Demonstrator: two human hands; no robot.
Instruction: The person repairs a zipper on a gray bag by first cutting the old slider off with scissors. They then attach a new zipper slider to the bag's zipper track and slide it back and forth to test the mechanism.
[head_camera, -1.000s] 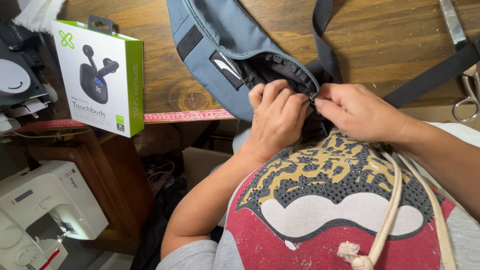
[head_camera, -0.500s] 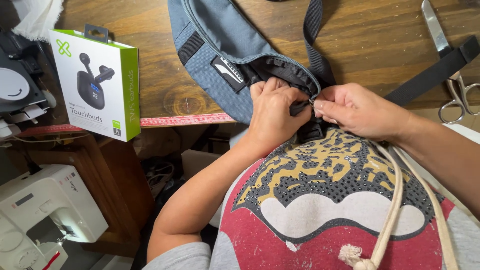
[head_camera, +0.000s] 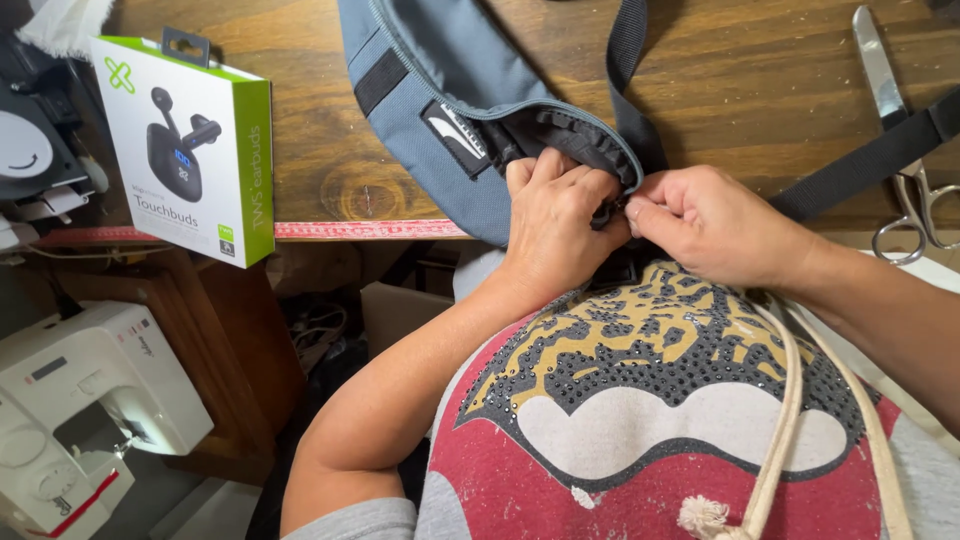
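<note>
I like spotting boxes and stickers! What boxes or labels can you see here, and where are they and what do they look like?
Earbud box: upright on the wooden table, far left; rectangular, white front, green sides, dark earbud picture.
Bag label: small black-and-white patch on the blue-grey bag, just above the left hand.

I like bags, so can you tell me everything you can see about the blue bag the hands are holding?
The waist bag is slate-blue woven fabric with a black patch, a small black-and-white label and a zip line along its side. Black webbing straps run off it across the wooden table. It lies flat, its lower corner hanging over the table edge. There its opening gapes, showing dark ruffled lining. The left hand grips that corner, and the right hand pinches a small dark part at the opening.
</note>
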